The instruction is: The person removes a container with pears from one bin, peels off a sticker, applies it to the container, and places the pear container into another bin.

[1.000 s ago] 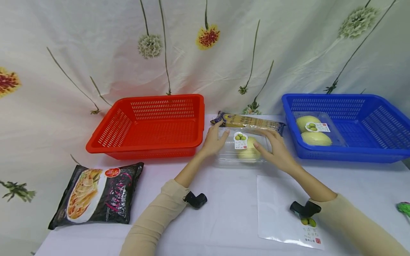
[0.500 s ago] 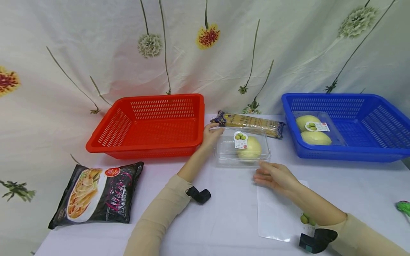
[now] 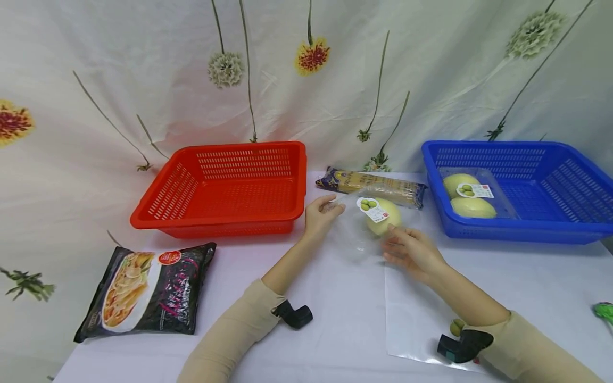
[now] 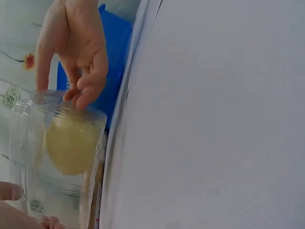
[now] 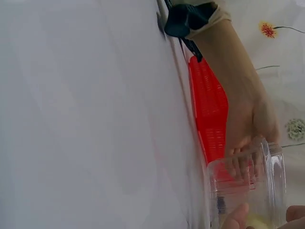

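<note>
A clear plastic box (image 3: 351,234) with a round pale-yellow fruit (image 3: 389,217) and a white label (image 3: 372,209) is held tilted above the table. My left hand (image 3: 320,217) grips its left end, thumb on one side and fingers on the other. At the right end, my right hand (image 3: 413,252) pinches the front corner. In the left wrist view, the right hand (image 4: 78,52) is on the box's upper end. Through the clear wall in the right wrist view, some left-hand fingers show. Behind the box lies a long packet of dried noodles (image 3: 369,183).
A red basket (image 3: 217,226) stands left, a blue basket (image 3: 517,232) right, with a similar fruit box (image 3: 503,202) inside. A black noodle-meal bag (image 3: 177,287) lies front left. Below my right arm is a flat glossy sheet (image 3: 412,314); a green object (image 3: 603,310) is at the right edge.
The right hand left the box's back right, came to its front right corner and took hold. The box has since been lifted and tilted between both hands.
</note>
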